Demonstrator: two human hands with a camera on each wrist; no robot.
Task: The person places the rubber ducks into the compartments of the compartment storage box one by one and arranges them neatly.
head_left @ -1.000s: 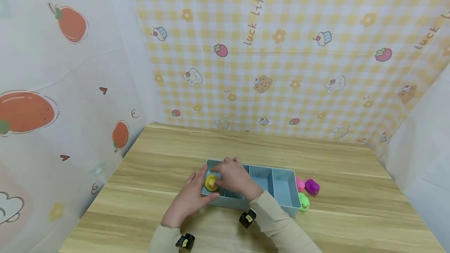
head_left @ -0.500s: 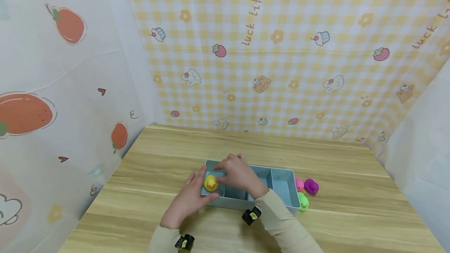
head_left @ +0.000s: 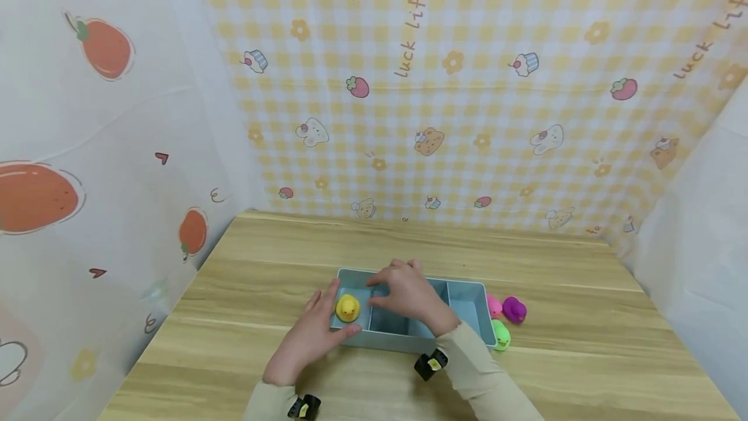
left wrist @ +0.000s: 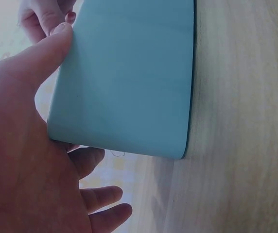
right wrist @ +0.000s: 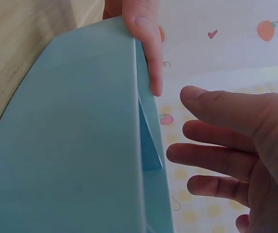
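Note:
A yellow rubber duck (head_left: 348, 308) sits upright in the leftmost compartment of a blue-grey divided box (head_left: 390, 341). My left hand (head_left: 310, 341) rests against the box's left end, its thumb at the front rim and its fingers along the left side. In the left wrist view, several fingers (left wrist: 100, 199) of that hand extend loosely past the box corner. Over the compartments right of the duck hovers my right hand (head_left: 409, 294), holding nothing. Its fingers and thumb stand apart in the right wrist view, clear of the box wall (right wrist: 76, 131).
Just beyond the box's right end lie a pink duck (head_left: 494, 306), a purple duck (head_left: 515, 310) and a green duck (head_left: 500, 335). They rest on the wood-grain table (head_left: 561, 362). A patterned cloth (head_left: 467, 102) hangs behind the table.
My right hand has drawn away from the yellow duck, rising and shifting right, its fingers spread wider. The duck stays in the left compartment. My left hand keeps its place on the box.

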